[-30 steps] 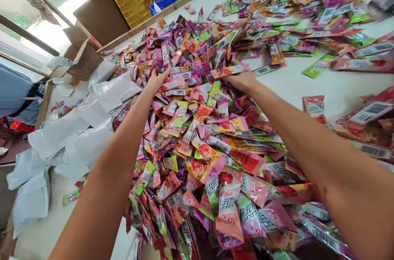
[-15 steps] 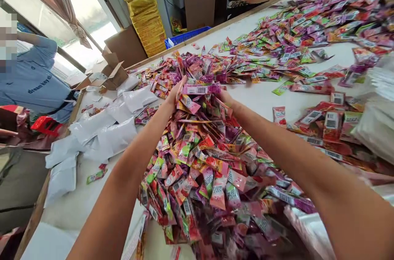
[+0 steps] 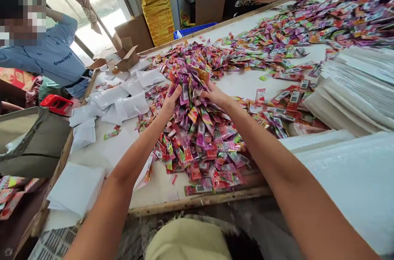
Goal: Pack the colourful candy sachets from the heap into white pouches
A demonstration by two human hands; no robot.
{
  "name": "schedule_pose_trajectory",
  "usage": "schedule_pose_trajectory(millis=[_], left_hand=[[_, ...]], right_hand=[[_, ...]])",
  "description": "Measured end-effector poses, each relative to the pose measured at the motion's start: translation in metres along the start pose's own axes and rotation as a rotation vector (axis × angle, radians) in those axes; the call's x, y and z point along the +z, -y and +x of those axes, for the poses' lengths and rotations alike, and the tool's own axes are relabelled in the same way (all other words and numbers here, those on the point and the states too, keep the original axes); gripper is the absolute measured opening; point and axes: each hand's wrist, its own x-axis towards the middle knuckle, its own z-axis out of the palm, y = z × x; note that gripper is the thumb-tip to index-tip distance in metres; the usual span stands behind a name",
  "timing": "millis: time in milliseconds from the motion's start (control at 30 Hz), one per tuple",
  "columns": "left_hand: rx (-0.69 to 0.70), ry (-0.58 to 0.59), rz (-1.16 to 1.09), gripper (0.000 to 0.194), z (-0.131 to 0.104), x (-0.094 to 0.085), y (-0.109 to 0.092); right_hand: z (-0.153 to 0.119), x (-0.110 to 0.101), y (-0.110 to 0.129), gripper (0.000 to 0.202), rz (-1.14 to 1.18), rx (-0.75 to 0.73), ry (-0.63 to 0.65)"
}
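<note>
Between my two hands is a bunch of small shiny packets (image 3: 184, 87), purple, pink and orange, some with barcodes. My left hand (image 3: 172, 98) presses on the bunch from the left, thumb on top of a purple packet. From the right side my right hand (image 3: 214, 94) grips the same bunch, its fingertips partly hidden among the packets. Packets hang and spill below the hands onto a large heap of mixed packets (image 3: 197, 153) on the white table (image 3: 123, 141).
White filled pouches (image 3: 132, 106) and a stack of flat white bags (image 3: 76, 186) lie left. More white bags (image 3: 353, 87) are piled right. An open carton (image 3: 126, 55) stands at the back left. One person stands left, another works across the table.
The view has tilted down and shows the near table edge. My hands still hold packets between them; the bunch is now turned, and the heap nearest me reaches less far right.
</note>
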Motion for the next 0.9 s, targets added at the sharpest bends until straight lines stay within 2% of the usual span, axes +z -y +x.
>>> schedule_pose_trajectory(millis=[100, 167, 300, 400, 500, 600, 667, 733, 833, 900], left_hand=[[0.050, 0.013, 0.196, 0.070, -0.044, -0.010, 0.010], [0.108, 0.044, 0.308, 0.075, -0.074, -0.016, 0.015], [0.289, 0.140, 0.570, 0.078, -0.134, -0.030, 0.023], [0.351, 0.201, 0.866, 0.075, -0.180, -0.043, 0.031], [0.362, 0.269, 1.092, 0.082, -0.224, -0.051, 0.048], [0.375, 0.308, 1.227, 0.094, -0.257, -0.049, 0.072], [0.324, 0.316, 1.308, 0.100, -0.266, -0.043, 0.087], [0.266, 0.335, 1.380, 0.104, -0.263, -0.036, 0.101], [0.209, 0.334, 1.451, 0.108, -0.235, -0.023, 0.116], [0.157, 0.292, 1.472, 0.106, -0.208, -0.009, 0.122]], right_hand=[[-0.032, 0.015, 0.000, 0.097, -0.198, -0.172, 0.034], [-0.059, 0.025, 0.001, 0.097, -0.341, -0.222, 0.045], [-0.124, 0.046, 0.005, 0.081, -0.746, -0.142, -0.050], [-0.175, 0.065, 0.002, 0.078, -0.963, -0.082, -0.110], [-0.221, 0.083, -0.009, 0.076, -1.030, -0.025, -0.113], [-0.257, 0.096, -0.029, 0.078, -0.999, -0.004, -0.059], [-0.270, 0.099, -0.047, 0.082, -0.977, 0.009, -0.037], [-0.270, 0.096, -0.070, 0.087, -1.006, 0.005, -0.119], [-0.244, 0.080, -0.100, 0.088, -0.978, -0.030, -0.183], [-0.217, 0.065, -0.109, 0.089, -0.920, -0.032, -0.191]])
